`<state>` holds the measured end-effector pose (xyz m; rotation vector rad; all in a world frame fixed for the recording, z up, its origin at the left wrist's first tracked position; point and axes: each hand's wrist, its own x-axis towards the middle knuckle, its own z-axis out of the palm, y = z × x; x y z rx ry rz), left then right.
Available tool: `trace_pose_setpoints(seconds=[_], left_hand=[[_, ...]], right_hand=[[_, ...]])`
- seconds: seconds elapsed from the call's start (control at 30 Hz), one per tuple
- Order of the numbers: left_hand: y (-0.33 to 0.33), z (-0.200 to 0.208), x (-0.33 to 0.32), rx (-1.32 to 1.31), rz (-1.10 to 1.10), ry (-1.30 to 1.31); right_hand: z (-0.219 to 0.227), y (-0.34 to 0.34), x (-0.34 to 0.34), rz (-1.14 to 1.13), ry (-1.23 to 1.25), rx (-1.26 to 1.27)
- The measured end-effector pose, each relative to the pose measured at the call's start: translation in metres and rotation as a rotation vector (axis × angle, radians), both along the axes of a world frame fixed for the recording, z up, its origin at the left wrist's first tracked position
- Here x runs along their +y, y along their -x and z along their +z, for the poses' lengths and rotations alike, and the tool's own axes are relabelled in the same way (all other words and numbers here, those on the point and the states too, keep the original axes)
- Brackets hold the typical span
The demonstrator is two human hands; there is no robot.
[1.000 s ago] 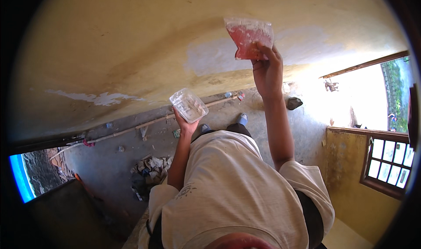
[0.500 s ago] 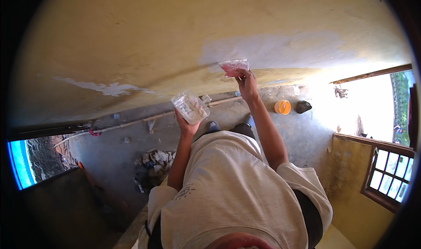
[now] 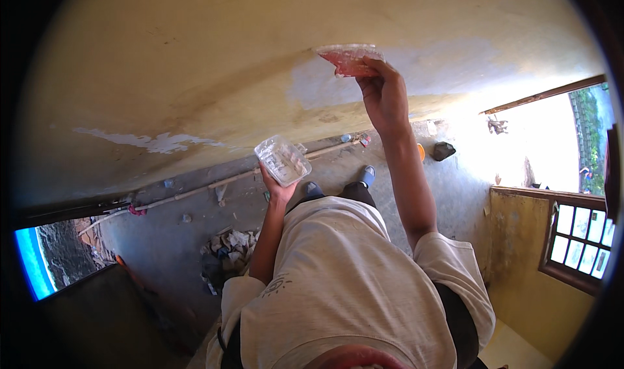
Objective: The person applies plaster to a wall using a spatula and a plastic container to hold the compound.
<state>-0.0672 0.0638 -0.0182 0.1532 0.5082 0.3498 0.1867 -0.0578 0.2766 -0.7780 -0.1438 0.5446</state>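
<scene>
My right hand (image 3: 386, 99) is raised to the yellow wall (image 3: 214, 57), closed on a flat red putty scraper (image 3: 351, 60) smeared with white. The scraper's long whitish edge lies at or very near the wall, by a pale grey-white coated patch (image 3: 448, 67); whether it touches I cannot tell. Lower and to the left, my left hand (image 3: 278, 186) grips a clear plastic tub (image 3: 283, 160) from below. White residue coats the tub's inside. Some of the left fingers are hidden behind it.
A long pole (image 3: 195, 192) lies on the floor along the wall's foot. Crumpled paper and rags (image 3: 231, 249) are heaped at left. An orange bucket (image 3: 421, 152), partly behind my right forearm, stands near a dark bag (image 3: 444, 151). A windowed wooden frame (image 3: 578, 242) is at right.
My right hand has moved up the wall with the scraper, now higher on the pale patch. My left hand and the tub have stayed nearly in place.
</scene>
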Motion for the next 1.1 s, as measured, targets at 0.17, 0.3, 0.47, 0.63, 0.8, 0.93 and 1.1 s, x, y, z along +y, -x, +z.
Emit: trace_pose_setpoints(seconds=[0.17, 0.3, 0.47, 0.63, 0.8, 0.93, 1.1], left_hand=[[0.001, 0.002, -0.001, 0.013, 0.003, -0.002], [0.005, 0.0, 0.002, -0.05, -0.006, 0.008], [0.011, 0.003, -0.001, 0.007, 0.065, 0.01], [0.018, 0.005, 0.001, -0.04, 0.103, -0.008], [0.021, 0.011, 0.0, -0.013, 0.107, -0.031], [0.02, 0.016, 0.001, -0.006, 0.102, -0.042], [0.021, 0.005, 0.006, -0.017, 0.075, -0.008]], right_hand=[[0.024, 0.004, -0.009, -0.024, -0.092, -0.092], [-0.018, 0.001, -0.015, -0.068, -0.049, -0.102], [-0.159, 0.025, -0.009, 0.047, 0.156, 0.15], [-0.26, 0.036, 0.014, 0.204, 0.299, 0.271], [-0.248, 0.04, 0.043, 0.231, 0.253, 0.372], [-0.197, 0.042, 0.055, 0.18, 0.21, 0.317], [-0.103, 0.042, 0.054, 0.086, 0.139, 0.179]])
